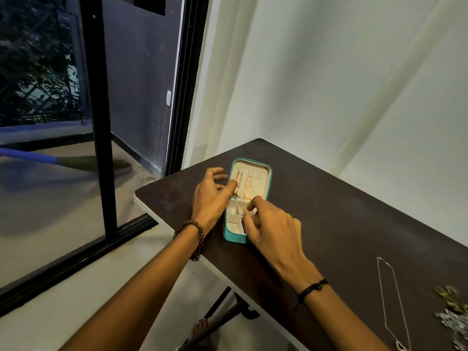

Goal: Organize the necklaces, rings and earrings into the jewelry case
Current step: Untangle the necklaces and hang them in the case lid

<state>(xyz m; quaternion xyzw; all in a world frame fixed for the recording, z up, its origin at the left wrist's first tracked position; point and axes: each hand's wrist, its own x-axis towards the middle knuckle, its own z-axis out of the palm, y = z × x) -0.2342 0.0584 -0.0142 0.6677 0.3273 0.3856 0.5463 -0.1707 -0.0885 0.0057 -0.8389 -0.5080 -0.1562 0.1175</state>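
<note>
A teal jewelry case (229,236) lies open on the dark table (342,224), its cream lid part at the far end and small compartments at the near end. Two thin chains (247,192) hang from hooks in the lid part. My left hand (211,198) rests at the case's left side with fingers spread, one fingertip touching the left chain. My right hand (273,226) hovers over the compartments, its fingers curled in a pinch; what it pinches is too small to tell. A silver necklace (391,300) lies stretched out at the near right.
A heap of gold and silver pieces (453,312) sits at the right edge of the table. White walls stand behind and to the right of the table. A glass door with a black frame (101,122) is on the left.
</note>
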